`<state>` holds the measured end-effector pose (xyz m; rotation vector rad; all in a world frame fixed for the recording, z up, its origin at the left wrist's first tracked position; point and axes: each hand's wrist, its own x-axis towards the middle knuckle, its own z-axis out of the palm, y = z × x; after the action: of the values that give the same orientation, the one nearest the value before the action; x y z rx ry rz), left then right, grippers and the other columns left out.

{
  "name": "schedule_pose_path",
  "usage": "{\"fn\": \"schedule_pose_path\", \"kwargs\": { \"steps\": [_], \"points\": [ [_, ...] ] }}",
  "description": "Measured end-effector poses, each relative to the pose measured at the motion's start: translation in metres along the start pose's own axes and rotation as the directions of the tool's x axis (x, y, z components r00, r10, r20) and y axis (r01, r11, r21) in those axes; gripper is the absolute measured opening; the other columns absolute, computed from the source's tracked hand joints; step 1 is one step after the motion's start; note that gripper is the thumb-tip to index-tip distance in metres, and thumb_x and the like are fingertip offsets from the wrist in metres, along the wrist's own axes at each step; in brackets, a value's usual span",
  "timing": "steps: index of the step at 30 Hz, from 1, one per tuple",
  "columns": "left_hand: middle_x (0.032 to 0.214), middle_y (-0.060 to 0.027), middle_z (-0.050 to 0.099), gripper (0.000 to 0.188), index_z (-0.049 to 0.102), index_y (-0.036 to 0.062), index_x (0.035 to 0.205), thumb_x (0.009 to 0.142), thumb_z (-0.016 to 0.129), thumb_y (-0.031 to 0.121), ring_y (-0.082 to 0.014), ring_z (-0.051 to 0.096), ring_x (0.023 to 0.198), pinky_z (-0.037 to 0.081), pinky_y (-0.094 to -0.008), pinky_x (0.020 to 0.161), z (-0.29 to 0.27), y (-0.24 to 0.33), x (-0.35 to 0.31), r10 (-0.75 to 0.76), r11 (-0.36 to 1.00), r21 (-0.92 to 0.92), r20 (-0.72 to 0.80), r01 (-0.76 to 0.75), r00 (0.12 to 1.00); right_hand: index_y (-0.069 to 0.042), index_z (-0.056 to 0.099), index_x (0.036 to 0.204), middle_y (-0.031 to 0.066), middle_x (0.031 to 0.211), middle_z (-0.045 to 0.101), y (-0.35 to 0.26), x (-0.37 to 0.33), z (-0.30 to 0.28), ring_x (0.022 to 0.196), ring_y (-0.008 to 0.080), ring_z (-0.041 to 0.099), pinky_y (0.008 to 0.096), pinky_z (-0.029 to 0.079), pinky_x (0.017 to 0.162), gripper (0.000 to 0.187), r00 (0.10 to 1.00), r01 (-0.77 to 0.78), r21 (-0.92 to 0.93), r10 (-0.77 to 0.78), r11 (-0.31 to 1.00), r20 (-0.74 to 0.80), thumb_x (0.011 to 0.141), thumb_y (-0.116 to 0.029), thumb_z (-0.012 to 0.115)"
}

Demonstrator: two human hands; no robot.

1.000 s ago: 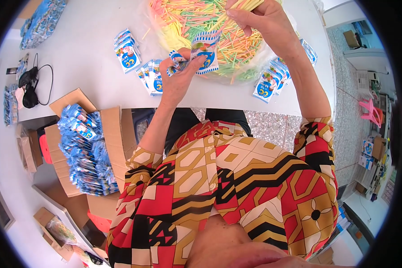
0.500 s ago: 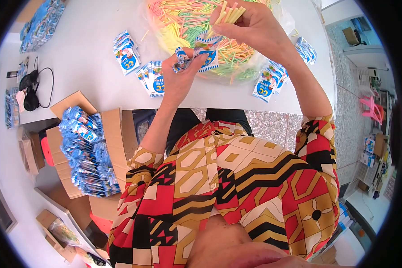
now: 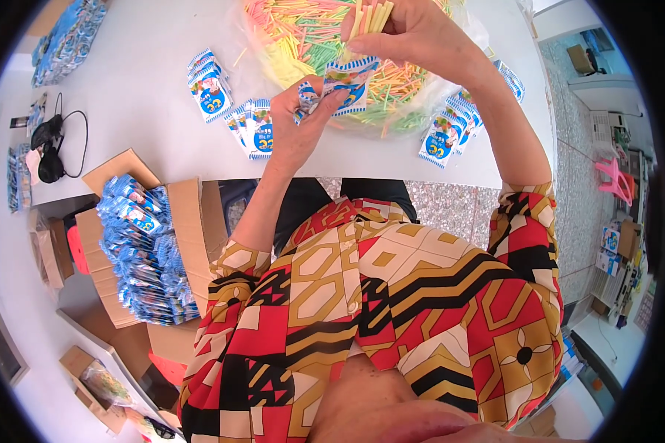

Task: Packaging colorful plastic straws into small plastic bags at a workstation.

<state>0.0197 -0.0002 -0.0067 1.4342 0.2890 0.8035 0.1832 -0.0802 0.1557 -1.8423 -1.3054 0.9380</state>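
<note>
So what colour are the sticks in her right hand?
Pale yellow; the sticks in the right hand show best in the head view.

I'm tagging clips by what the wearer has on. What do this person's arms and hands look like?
Both hands, left hand and right hand, are bare: no gloves, rings or watch that I can see. The forearms are bare too. Short sleeves end near the elbows, in a bold geometric print of red, black, cream and mustard.

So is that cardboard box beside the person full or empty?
Full: the cardboard box is heaped with blue packets rising above its open flaps.
</note>
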Motion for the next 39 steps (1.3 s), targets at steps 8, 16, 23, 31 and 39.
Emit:
{"fn": "schedule_pose_path", "kwargs": {
  "steps": [8,16,23,31,39],
  "points": [
    [0.072,-0.0046,0.059,0.010,0.063,-0.0032,0.080,0.082,0.069,0.005,-0.0098,0.048,0.061,0.037,-0.0243,0.054,-0.007,0.002,0.008,0.108,0.988,0.098,0.107,-0.119,0.988,-0.004,0.063,0.078,-0.0055,0.058,0.048,0.005,0.001,-0.006,0.051,0.0030,0.039,0.0219,0.030,0.044,0.013,0.993,0.099,0.026,-0.101,0.995,0.062,0.083,-0.015,0.066],
    [0.076,-0.0068,0.063,0.009,0.065,-0.0026,0.084,0.083,0.068,0.006,-0.0125,0.052,0.063,0.040,-0.0246,0.056,-0.011,0.006,0.010,0.147,0.980,0.106,0.173,-0.167,0.974,-0.005,0.063,0.081,-0.0062,0.059,0.047,0.002,-0.001,-0.004,0.052,0.0023,0.039,0.0205,0.030,0.046,0.011,0.971,0.182,0.106,-0.196,0.978,0.136,0.084,-0.015,0.065],
    [0.078,-0.0009,0.066,0.017,0.068,-0.0012,0.093,0.087,0.066,0.014,-0.0044,0.054,0.069,0.044,-0.0205,0.062,-0.004,0.010,-0.001,-0.008,0.988,0.157,0.022,0.004,1.000,-0.004,0.064,0.087,-0.0008,0.068,0.056,0.004,-0.005,0.005,0.059,0.0050,0.046,0.0222,0.038,0.053,0.011,0.964,0.266,-0.076,-0.265,0.961,0.021,0.083,-0.015,0.066],
    [0.085,-0.0035,0.064,0.017,0.064,-0.0023,0.093,0.088,0.066,0.014,-0.0062,0.057,0.074,0.047,-0.0213,0.067,0.012,0.005,0.003,-0.144,0.970,-0.220,-0.158,0.107,0.977,-0.003,0.066,0.100,0.0052,0.085,0.063,0.016,0.000,0.004,0.072,0.0103,0.055,0.0241,0.044,0.063,0.019,0.962,0.257,-0.138,-0.267,0.956,-0.062,0.087,-0.016,0.062],
    [0.091,-0.0050,0.066,0.026,0.062,-0.0021,0.101,0.082,0.071,0.014,-0.0080,0.060,0.078,0.049,-0.0242,0.070,0.018,0.015,0.013,-0.271,0.915,-0.342,-0.134,0.212,0.953,-0.002,0.065,0.107,0.0102,0.096,0.064,0.051,0.015,0.012,0.081,0.0170,0.058,0.0280,0.047,0.072,0.022,0.850,0.391,-0.403,-0.492,0.828,-0.187,0.088,-0.013,0.060]
  ]
}}
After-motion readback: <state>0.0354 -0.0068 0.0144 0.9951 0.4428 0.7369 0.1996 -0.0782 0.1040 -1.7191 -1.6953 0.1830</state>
